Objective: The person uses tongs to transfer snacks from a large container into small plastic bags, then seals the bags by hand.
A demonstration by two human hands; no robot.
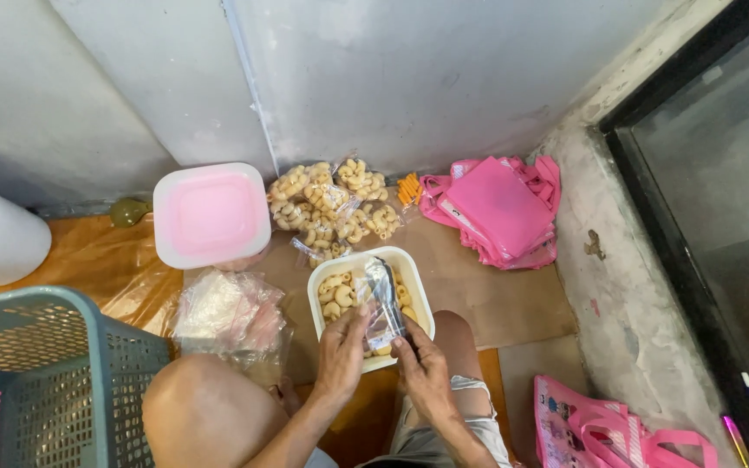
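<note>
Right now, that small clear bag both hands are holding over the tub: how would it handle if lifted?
The clear bag looks thin and crinkled, so probably floppy. It appears nearly empty, so likely very light. Its glossy film may slip between the left hand and right hand.

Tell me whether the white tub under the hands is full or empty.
Partly full. The white tub holds pale curled snacks along its bottom, with rim and inner wall showing; a clear bag held by both hands hides the rest.

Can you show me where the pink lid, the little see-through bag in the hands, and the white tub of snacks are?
pink lid (211, 212), head view, middle of its top.
see-through bag (382, 299), head view, its shiny middle.
white tub (366, 254), head view, far rim.
</note>
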